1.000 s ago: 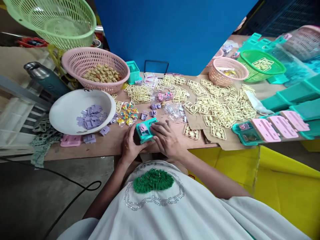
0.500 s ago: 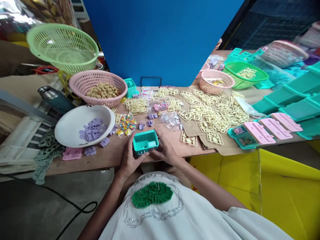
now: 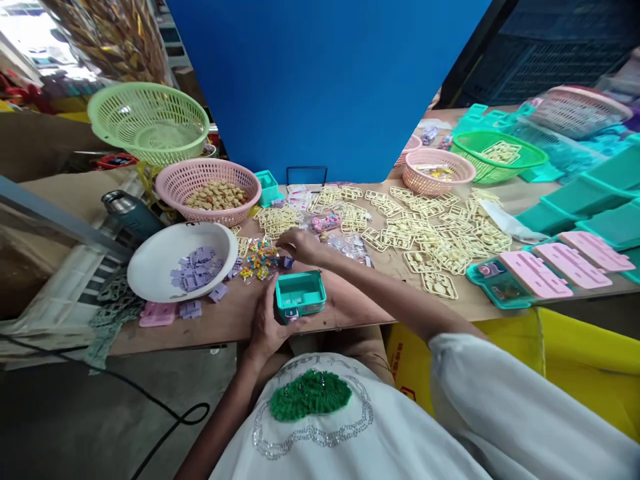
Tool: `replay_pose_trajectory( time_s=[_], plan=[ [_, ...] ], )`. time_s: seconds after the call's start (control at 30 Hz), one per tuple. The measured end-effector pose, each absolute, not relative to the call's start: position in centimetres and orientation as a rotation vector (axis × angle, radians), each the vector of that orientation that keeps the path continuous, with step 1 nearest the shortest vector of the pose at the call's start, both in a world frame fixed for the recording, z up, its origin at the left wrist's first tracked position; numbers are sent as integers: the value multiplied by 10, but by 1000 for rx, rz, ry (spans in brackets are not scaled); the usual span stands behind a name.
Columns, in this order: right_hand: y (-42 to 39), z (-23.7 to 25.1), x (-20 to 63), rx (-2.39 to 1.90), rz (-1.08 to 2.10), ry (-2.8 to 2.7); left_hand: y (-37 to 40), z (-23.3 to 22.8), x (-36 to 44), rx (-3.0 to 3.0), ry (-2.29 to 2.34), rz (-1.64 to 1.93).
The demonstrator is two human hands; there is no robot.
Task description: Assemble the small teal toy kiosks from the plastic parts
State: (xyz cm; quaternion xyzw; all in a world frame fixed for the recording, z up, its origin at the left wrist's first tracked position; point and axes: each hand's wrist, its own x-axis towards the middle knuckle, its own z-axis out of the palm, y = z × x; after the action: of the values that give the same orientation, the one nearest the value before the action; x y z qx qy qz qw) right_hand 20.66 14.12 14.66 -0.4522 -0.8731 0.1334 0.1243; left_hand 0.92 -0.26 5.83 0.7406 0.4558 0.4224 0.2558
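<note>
Your right hand (image 3: pixel 300 244) has left the teal box (image 3: pixel 301 295), which both hands cradled half a second ago, and now reaches across the table to the small loose parts just beyond the box, fingers curled down over a purple piece (image 3: pixel 286 262) beside the scatter of multicoloured bits (image 3: pixel 257 257); whether the fingers have closed on anything cannot be told from this view. Your left hand (image 3: pixel 266 323) alone now supports the box, grasping its near left side at the table's front edge (image 3: pixel 220 327). Judged from this, the box is being held ready while a further part is fetched for it. The box sits open side up, showing a hollow rectangular interior with rounded corners, with a small pink and white detail on its near face. Left of the box lies the white bowl (image 3: pixel 150 267) of purple pieces; behind the box, cream part frames (image 3: pixel 430 233) cover the table.
</note>
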Motion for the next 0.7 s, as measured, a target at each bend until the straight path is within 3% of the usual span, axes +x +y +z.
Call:
replay_pose_trajectory(
  time_s=[0.13,0.27,0.5,0.7],
  plan=[
    [179,138,162,-1377,458,-2647,-3,60,11,1977,1278,1157],
    [176,136,167,-1403,481,-2648,-3,65,10,1983,1274,1125],
    [93,171,244,-1043,643,-2170,-4,69,13,1964,1260,1134],
    [53,155,249,-901,403,-2260,-8,65,16,1929,1291,1149]
  ],
)
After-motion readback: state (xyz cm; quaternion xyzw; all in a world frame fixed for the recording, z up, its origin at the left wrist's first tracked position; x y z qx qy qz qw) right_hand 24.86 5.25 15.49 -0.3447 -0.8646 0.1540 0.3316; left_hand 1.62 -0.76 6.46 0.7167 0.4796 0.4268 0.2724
